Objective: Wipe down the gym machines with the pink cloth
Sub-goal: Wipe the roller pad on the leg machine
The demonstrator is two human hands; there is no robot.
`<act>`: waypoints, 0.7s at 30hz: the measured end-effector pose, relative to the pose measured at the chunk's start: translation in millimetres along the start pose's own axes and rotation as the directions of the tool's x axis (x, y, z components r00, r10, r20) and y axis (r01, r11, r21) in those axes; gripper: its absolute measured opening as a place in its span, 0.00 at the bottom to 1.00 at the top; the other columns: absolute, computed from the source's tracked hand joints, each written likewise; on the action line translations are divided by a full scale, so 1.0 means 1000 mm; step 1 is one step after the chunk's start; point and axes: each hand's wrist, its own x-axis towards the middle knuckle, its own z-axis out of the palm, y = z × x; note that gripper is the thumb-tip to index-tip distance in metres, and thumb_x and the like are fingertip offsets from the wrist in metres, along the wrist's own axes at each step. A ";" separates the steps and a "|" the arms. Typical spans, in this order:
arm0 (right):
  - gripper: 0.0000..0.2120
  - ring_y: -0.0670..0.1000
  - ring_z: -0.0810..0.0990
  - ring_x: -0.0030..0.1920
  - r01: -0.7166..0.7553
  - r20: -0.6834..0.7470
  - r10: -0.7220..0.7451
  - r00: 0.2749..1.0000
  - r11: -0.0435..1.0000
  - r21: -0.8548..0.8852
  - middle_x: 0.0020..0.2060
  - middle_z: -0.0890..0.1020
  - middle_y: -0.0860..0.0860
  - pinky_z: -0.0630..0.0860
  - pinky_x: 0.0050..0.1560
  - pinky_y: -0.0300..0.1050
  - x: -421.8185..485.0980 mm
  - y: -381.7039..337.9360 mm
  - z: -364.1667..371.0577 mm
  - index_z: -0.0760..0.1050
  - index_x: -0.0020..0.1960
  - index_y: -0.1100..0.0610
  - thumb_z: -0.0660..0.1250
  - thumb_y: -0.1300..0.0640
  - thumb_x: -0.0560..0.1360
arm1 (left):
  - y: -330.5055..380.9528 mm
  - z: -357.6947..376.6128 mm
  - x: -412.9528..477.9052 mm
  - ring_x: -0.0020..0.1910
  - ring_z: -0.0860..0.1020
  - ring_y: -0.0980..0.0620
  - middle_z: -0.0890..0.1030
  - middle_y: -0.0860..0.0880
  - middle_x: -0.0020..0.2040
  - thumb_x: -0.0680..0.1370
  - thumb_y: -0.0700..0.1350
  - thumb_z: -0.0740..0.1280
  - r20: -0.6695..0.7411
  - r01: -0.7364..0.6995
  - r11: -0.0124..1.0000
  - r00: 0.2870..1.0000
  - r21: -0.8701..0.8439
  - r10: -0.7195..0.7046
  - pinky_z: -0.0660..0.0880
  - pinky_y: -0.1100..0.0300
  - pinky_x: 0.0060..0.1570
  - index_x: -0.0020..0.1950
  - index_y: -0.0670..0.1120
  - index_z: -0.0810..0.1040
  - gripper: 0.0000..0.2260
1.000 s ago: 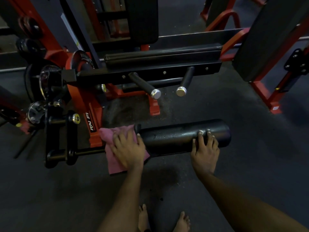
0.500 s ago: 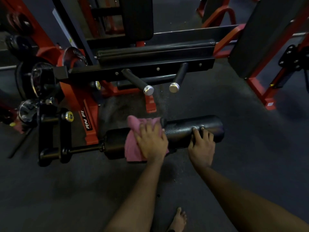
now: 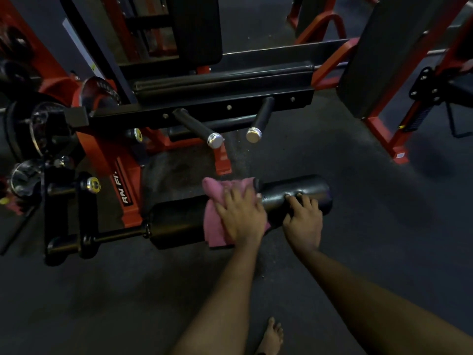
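A black padded roller (image 3: pixel 176 221) lies low and horizontal on the red-and-black gym machine (image 3: pixel 120 165). The pink cloth (image 3: pixel 213 226) is draped over the roller's middle. My left hand (image 3: pixel 242 216) presses flat on the cloth with its fingers spread. To its right, my right hand (image 3: pixel 303 224) holds the roller near its free end, fingers curled over the top and thumb on the near side. The two hands are almost touching.
Two chrome-capped black handles (image 3: pixel 215 140) (image 3: pixel 254 134) stick out toward me above the roller. Weight plates (image 3: pixel 38 129) hang at the left. A tall black pad on a red frame (image 3: pixel 384 55) stands at the right. My bare foot (image 3: pixel 272 336) is on the dark floor.
My left hand has slid the pink cloth rightward along the roller, from its left end to the middle, close to my right hand. The right hand kept its place on the roller.
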 end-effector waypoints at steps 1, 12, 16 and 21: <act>0.21 0.60 0.75 0.57 0.017 -0.006 -0.017 1.000 1.000 -0.006 0.61 0.81 0.56 0.75 0.52 0.56 0.002 0.004 -0.002 0.80 0.65 0.54 0.65 0.58 0.73 | 0.010 0.002 -0.004 0.75 0.64 0.42 0.68 0.46 0.75 0.81 0.61 0.54 0.016 -0.044 0.999 0.999 -0.022 0.044 0.62 0.35 0.71 0.73 0.56 0.69 0.22; 0.23 0.61 0.67 0.73 0.097 0.042 -0.102 0.994 0.989 0.113 0.72 0.71 0.55 0.64 0.69 0.62 0.009 -0.118 0.000 0.72 0.70 0.49 0.56 0.42 0.79 | -0.133 -0.034 0.018 0.76 0.65 0.48 0.72 0.52 0.75 0.82 0.43 0.60 -0.172 0.088 0.971 0.977 -0.223 -0.128 0.54 0.34 0.75 0.72 0.51 0.75 0.18; 0.28 0.61 0.43 0.82 0.127 0.264 -0.124 0.957 0.992 0.006 0.82 0.54 0.52 0.35 0.73 0.76 -0.005 -0.147 0.035 0.60 0.78 0.40 0.52 0.33 0.80 | -0.160 -0.027 0.008 0.76 0.66 0.47 0.73 0.50 0.74 0.83 0.43 0.60 -0.108 0.074 0.996 0.991 -0.051 -0.080 0.54 0.38 0.76 0.72 0.50 0.75 0.18; 0.20 0.61 0.56 0.80 0.109 0.224 -0.091 0.970 0.991 -0.072 0.76 0.66 0.52 0.51 0.71 0.80 0.008 -0.117 0.033 0.67 0.71 0.43 0.54 0.41 0.82 | -0.162 -0.024 0.005 0.76 0.67 0.47 0.73 0.49 0.74 0.82 0.44 0.59 -0.129 0.050 0.998 0.991 0.029 -0.046 0.56 0.38 0.76 0.73 0.50 0.74 0.19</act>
